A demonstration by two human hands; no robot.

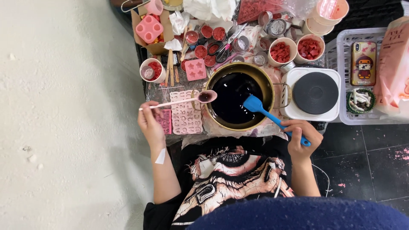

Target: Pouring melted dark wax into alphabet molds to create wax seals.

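I'm in a black short-sleeved T-shirt with a big print across the front in pink, white and black; from this angle it looks like a large eye, though I can't read it clearly. Both my forearms are bare. A small white strip, maybe tape or a plaster, sits on my left wrist. My left hand and right hand wear no gloves.

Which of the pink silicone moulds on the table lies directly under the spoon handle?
The flat pale pink mould beside the pot, under the spoon; the others lie farther off.
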